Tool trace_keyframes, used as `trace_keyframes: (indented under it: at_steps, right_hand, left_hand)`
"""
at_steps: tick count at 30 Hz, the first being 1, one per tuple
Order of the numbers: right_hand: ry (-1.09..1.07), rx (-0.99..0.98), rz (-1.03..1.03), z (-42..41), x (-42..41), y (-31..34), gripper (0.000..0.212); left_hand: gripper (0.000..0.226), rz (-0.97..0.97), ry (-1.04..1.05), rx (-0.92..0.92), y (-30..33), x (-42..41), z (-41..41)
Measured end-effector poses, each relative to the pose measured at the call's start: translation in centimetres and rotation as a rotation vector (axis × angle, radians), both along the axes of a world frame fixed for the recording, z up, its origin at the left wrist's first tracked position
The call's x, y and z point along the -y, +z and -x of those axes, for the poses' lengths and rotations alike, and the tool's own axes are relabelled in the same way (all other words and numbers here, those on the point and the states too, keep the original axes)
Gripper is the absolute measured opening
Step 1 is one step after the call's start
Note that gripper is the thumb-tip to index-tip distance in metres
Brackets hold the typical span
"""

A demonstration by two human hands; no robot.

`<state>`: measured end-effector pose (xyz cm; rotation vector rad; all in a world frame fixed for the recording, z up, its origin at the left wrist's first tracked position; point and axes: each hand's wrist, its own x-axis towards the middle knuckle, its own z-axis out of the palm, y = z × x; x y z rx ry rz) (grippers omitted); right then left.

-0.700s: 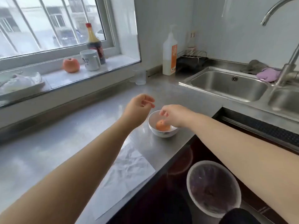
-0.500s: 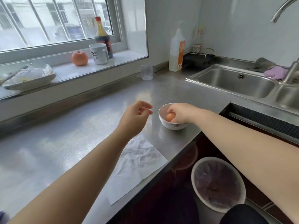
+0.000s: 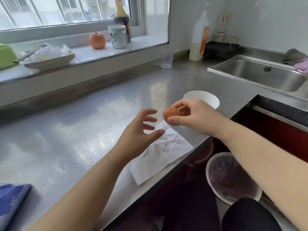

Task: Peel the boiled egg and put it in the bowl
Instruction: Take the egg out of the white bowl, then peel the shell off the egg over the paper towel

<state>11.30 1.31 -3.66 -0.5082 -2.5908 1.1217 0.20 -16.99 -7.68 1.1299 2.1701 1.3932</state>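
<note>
Head view: steel counter [image 3: 70,124] runs from the window wall to the front edge, w/ a sink [image 3: 260,77] set into its far right end. White paper sheet [image 3: 160,154] lies flat at the front edge, approx. mid-counter; it is creased and one corner overhangs the edge slightly. Blue plastic item [image 3: 11,202] sits at the front left corner, type not discernible.

Window sill above the counter's rear edge carries, L to R: green container [image 3: 5,55], plate w/ a plastic bag [image 3: 48,57], apple [image 3: 97,40], white mug [image 3: 118,36], dark sauce bottle [image 3: 121,17] touching behind the mug. Clear cup [image 3: 166,59] stands at the rear edge of the counter, w/ a white dispenser bottle [image 3: 199,39] near it toward the sink.

White bowl [image 3: 202,98] stands on the counter just beyond the paper, partly hidden by the right hand [image 3: 188,119].

Right hand: thumb and fingers clamped on the brown egg [image 3: 167,115], shell on, held in the air above the far corner of the paper, on the near side of the bowl. Left hand [image 3: 140,135]: fingers spread and curled, empty, just beside the egg, not touching it.

Below the front edge: bin [image 3: 231,177] w/ a dark liner, on the floor.
</note>
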Motion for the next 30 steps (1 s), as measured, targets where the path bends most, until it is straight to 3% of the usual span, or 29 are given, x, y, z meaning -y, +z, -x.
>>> trace_keyframes:
  at_steps: [4, 11, 15, 23, 30]
  right_hand:
    - [-0.044, -0.070, 0.164, 0.7, 3.7, -3.7, 0.036]
    - [-0.141, -0.207, 0.405, 1.1, 5.6, -5.7, 0.030]
    - [-0.101, -0.244, 0.516, 0.6, 5.9, -5.5, 0.024]
    - [-0.208, -0.351, 0.245, 0.8, 6.4, -5.9, 0.013]
    - [-0.213, -0.382, 0.278, 1.0, 7.2, -6.1, 0.004]
  left_hand:
    - [0.049, 0.001, -0.007, 0.014, -1.0, 0.6, -0.9]
    - [0.049, -0.176, 0.034, 0.328, -1.7, 1.1, -0.8]
    - [0.042, -0.223, 0.045, 0.370, -1.7, 1.0, -0.6]
    - [0.041, -0.200, 0.072, 0.286, -1.6, 1.1, -0.5]
    - [0.043, -0.123, 0.109, 0.179, -1.0, 2.1, -0.2]
